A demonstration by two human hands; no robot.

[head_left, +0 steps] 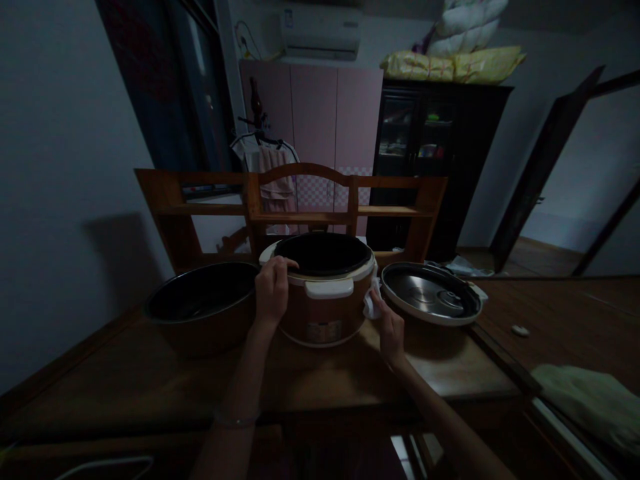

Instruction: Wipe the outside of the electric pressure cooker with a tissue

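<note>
A round rice cooker body (320, 310), brown with a pale rim and a white front handle, stands on the wooden desk, its dark top open. My left hand (273, 290) is closed on the cooker's rim at the left, the index finger over the edge. In my right hand (391, 330) is a white cloth (373, 300), pressed against the cooker's right side. Left of the cooker sits a dark inner pot (200, 300). On the right lies the round lid (431, 293), its metal inner face up.
A wooden shelf rack (305, 217) rises along the desk's back edge. The wall (65, 200) borders the desk at left. To the right is a lower brown surface with a small pale object (520, 331) and a light green cloth (585, 400).
</note>
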